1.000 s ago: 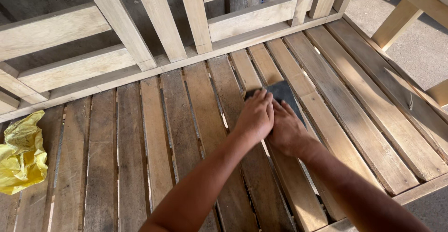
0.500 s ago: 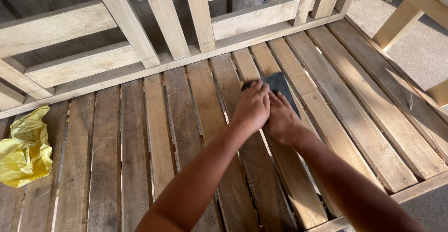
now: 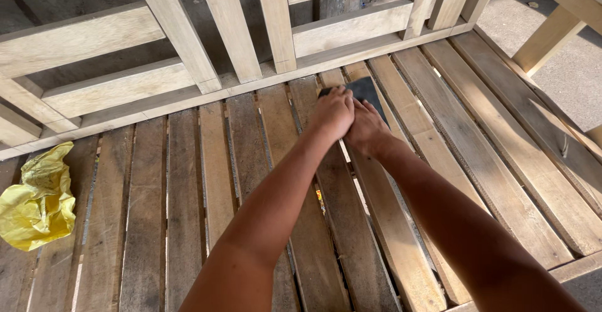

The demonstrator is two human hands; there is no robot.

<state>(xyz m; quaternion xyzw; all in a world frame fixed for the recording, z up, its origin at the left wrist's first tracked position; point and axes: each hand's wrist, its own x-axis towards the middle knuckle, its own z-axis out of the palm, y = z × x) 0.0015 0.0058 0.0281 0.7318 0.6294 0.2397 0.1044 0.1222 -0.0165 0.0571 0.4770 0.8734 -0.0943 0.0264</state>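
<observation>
Nearest the camera, both bare forearms run forward and meet over the slatted bench seat (image 3: 157, 224), a deck of weathered boards with narrow gaps between them. The left hand (image 3: 332, 112) and the right hand (image 3: 367, 130) press side by side, touching, on a dark flat pad (image 3: 364, 89), probably a sheet of sandpaper or a sanding block; its make cannot be settled from this view. Both hands are clamped down on it, fingers curled over its near edge, and the paired, stiff-armed hold suits bearing weight onto the wood. The pad lies flat on the seat slats near the back of the deck, just short of the rear rail (image 3: 188, 95).

Only the far corner and upper face of the pad show; the knuckles cover the rest, so its full outline and thickness are hidden. A small orange speck shows in a gap beneath the forearms, too small to identify. At the left a crumpled yellow plastic bag (image 3: 37, 202) rests on the boards, well apart from the hands. Beyond stands the pale slatted backrest (image 3: 276, 23), cut off at the top, with bare concrete ground (image 3: 564, 74) at the far right.
</observation>
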